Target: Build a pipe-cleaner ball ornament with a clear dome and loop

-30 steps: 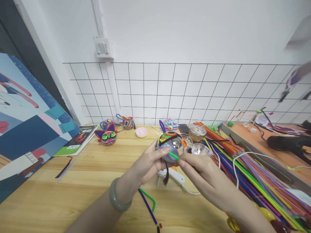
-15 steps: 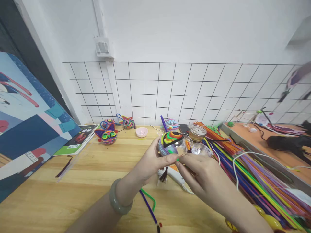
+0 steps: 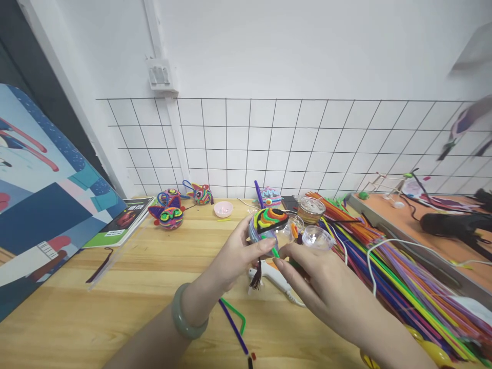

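Note:
My left hand [image 3: 240,253] is wrapped round a clear plastic ball [image 3: 270,220], partly covered in coloured pipe cleaners. A purple stem [image 3: 258,195] rises from its top and a dark tassel [image 3: 255,277] hangs below. Between the thumb and forefinger of my right hand [image 3: 313,271] is a green pipe cleaner [image 3: 275,252], running up against the ball's lower side by my left thumb. An orange piece [image 3: 294,230] shows at the ball's right side. Under my hands lies a white glue gun [image 3: 275,278], partly hidden. Nearer me rest a bent green pipe cleaner [image 3: 239,313] and a purple one [image 3: 233,326].
Finished cat-like ornaments [image 3: 171,217] stand at the back left beside a small pink dish [image 3: 223,209]. Clear plastic cups [image 3: 317,238] sit behind my right hand. A large heap of pipe cleaners [image 3: 407,287] and a white cable [image 3: 370,261] fill the right side.
The ball has tilted, so its coloured top faces me more and the purple stem stands more upright. My right fingers have shifted slightly left along the green pipe cleaner.

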A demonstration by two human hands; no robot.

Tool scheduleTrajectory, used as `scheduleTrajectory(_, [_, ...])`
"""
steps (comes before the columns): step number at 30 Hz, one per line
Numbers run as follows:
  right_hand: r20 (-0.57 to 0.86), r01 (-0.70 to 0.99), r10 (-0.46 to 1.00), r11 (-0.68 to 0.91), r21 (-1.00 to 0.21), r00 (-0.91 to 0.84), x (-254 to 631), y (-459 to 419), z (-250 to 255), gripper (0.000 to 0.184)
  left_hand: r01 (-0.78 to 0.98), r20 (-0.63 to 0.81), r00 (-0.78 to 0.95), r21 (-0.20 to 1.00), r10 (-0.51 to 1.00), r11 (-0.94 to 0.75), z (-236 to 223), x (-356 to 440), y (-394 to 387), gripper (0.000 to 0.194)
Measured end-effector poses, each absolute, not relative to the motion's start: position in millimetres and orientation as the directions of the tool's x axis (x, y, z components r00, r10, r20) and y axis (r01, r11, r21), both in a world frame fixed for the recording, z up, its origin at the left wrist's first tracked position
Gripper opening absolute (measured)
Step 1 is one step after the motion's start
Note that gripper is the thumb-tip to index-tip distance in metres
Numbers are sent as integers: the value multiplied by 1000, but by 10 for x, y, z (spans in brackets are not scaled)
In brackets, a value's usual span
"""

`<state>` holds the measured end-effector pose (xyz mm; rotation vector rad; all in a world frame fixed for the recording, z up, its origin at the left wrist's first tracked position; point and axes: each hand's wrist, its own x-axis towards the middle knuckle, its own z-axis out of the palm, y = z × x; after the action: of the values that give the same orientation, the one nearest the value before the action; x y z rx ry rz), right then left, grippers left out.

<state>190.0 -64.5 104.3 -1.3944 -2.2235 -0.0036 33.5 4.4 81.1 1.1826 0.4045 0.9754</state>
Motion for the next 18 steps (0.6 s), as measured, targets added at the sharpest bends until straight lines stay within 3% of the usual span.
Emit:
scheduleTrajectory(9, [470, 773, 795, 555, -307, -384, 1963, -655, 1032, 13, -436, 163, 589, 889, 791, 141, 804, 290, 92, 40])
scheduleTrajectory(18, [560, 688, 701, 665, -290, -441, 2040, -646, 1027, 22, -452, 137, 632, 865, 763, 219, 792, 234, 158, 33])
